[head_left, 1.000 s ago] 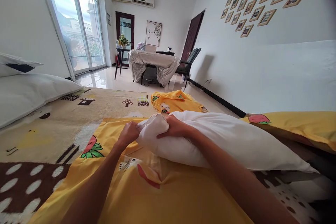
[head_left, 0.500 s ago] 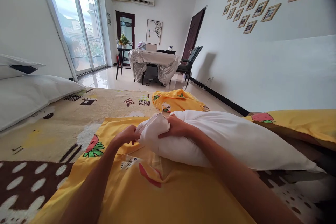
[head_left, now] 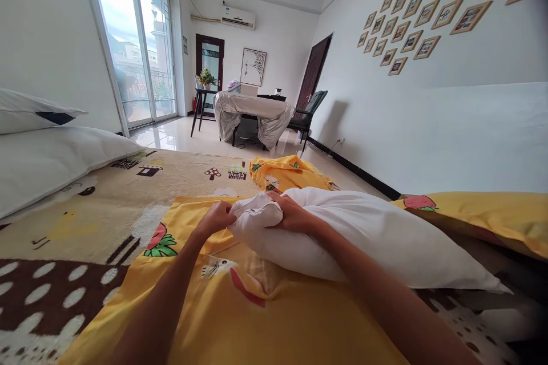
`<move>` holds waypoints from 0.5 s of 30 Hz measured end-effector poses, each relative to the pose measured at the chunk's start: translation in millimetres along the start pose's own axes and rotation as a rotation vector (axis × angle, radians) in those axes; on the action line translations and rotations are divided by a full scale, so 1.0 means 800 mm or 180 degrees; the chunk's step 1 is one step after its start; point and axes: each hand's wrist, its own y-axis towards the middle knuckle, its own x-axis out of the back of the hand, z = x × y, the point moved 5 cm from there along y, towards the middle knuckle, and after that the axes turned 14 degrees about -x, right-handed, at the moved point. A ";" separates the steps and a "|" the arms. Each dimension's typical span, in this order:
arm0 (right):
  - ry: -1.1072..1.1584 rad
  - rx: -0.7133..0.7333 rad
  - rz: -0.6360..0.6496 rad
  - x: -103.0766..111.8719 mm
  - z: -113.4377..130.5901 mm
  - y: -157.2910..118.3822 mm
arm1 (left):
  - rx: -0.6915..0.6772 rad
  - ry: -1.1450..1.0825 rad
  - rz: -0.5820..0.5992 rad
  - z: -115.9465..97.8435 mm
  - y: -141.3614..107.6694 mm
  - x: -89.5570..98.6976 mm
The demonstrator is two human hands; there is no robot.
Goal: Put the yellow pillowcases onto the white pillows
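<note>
- We're handling a smooth, plump white pillow (head_left: pixel 377 234), four o'clock, partly over yellow cloth (head_left: pixel 257 333).
- Long axis running ten-to-four, bunched end facing ten.
- Left hand (head_left: pixel 217 217) pinching, right hand (head_left: pixel 293 214) clasping that end.

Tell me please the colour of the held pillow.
The pillow is white, best seen in the head view.

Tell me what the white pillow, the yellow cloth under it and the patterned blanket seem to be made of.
White pillow: matte woven fabric, judging by its soft creases; filling hidden.
Yellow cloth: smooth, thin printed fabric, perhaps cotton, since it drapes in folds.
Patterned blanket: probably fuzzy plush, from its soft-edged pattern and dull surface.
</note>
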 end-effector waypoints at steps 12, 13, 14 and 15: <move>-0.0318 -0.0026 -0.0487 0.127 0.038 -0.044 | -0.1357 -0.1319 0.0090 -0.111 -0.017 -0.042; -0.0529 -0.0042 -0.0404 0.134 0.043 -0.046 | -0.1377 -0.1533 0.0242 -0.119 -0.019 -0.055; -0.0709 -0.0052 -0.0284 0.141 0.047 -0.048 | -0.1374 -0.1681 0.0396 -0.127 -0.023 -0.069; -0.0840 -0.0055 -0.0150 0.147 0.053 -0.049 | -0.1365 -0.1749 0.0542 -0.134 -0.026 -0.081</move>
